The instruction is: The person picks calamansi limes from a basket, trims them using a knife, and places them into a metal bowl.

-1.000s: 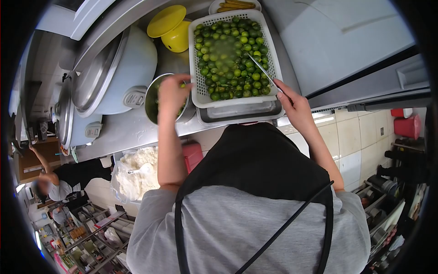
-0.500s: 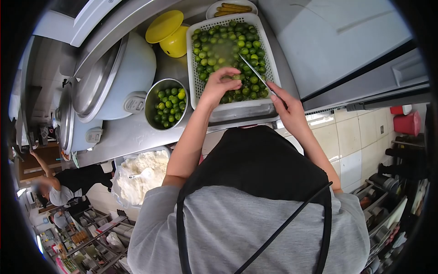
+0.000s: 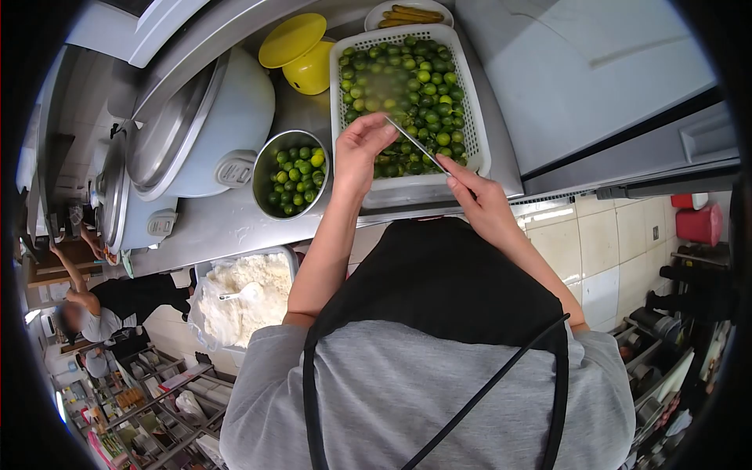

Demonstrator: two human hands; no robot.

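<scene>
My right hand (image 3: pixel 483 205) grips a knife (image 3: pixel 419 146) by its handle, the blade slanting up and to the left. The blade's tip reaches the fingertips of my left hand (image 3: pixel 359 153). That hand's thumb and fingers are closed together over the left side of the basket; what lies between them, if anything, is hidden. Below both hands, a white perforated basket (image 3: pixel 477 124) holds many small green limes (image 3: pixel 429 90). Left of my left forearm stands a round metal pot (image 3: pixel 261 195) with more limes (image 3: pixel 295 178) in it, one of them yellowish.
A yellow container (image 3: pixel 307 69) and a plate of brown sticks (image 3: pixel 412 14) stand behind. Large lidded cookers (image 3: pixel 249 102) are on the left of the steel counter (image 3: pixel 223 227). Below it sits a tub of white grainy food (image 3: pixel 254 283). Another person (image 3: pixel 129 301) stands at far left.
My left hand has shifted slightly left, and the knife tip has moved left to meet its fingertips. My right hand has moved left and down, away from the basket's right side.
</scene>
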